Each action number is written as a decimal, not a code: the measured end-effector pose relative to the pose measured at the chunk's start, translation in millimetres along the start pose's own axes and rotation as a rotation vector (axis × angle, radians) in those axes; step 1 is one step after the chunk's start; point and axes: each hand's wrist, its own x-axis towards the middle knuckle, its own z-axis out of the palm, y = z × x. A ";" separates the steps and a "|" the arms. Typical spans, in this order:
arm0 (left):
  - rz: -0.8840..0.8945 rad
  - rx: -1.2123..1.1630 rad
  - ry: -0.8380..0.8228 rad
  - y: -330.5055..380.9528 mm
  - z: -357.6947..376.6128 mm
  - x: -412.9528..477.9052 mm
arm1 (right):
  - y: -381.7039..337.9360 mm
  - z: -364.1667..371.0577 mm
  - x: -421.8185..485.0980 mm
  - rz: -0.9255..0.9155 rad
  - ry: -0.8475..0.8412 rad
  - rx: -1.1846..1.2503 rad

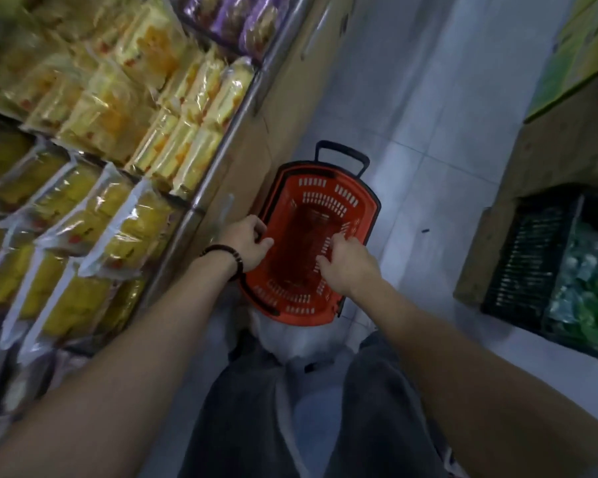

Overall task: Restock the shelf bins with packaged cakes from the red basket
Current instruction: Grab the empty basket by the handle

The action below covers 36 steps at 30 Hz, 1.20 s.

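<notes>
Shelf bins [94, 139] packed with yellow packaged cakes [118, 215] fill the left side. A black crate [531, 263] of green packets sits on the right, with pale tiled floor [428, 139] open between them. The red basket [366, 215] stands on the floor against the shelf base and looks empty. Left hand [247, 241] curls over the basket's left rim, fingers bent. Right hand [349, 263] reaches inside, fingers loosely spread, holding nothing.

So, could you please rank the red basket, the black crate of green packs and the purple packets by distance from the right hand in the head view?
1. Red basket: under the right hand.
2. Black crate: to the right.
3. Purple packets: top shelf, far left.
</notes>
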 end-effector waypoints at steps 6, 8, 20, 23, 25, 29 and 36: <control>-0.143 0.009 -0.085 -36.8 80.9 122.2 | 79.0 93.9 65.7 0.227 -0.050 0.118; -0.131 0.151 -0.112 -42.9 110.7 148.0 | 104.1 123.9 76.0 0.324 -0.049 0.164; -0.193 0.440 0.250 -124.6 194.0 151.2 | 133.9 229.7 88.3 0.393 0.142 0.439; -0.228 0.324 0.178 -138.9 190.2 148.7 | 127.8 226.4 88.9 0.431 0.142 0.488; -0.196 0.266 0.176 -143.3 187.7 151.8 | 126.2 223.0 88.9 0.437 0.141 0.492; -0.098 0.301 0.191 -147.5 180.3 169.1 | 123.0 218.3 89.7 0.477 0.152 0.512; 0.075 0.246 0.073 -106.4 174.8 225.7 | 150.5 208.2 100.7 0.549 0.271 0.547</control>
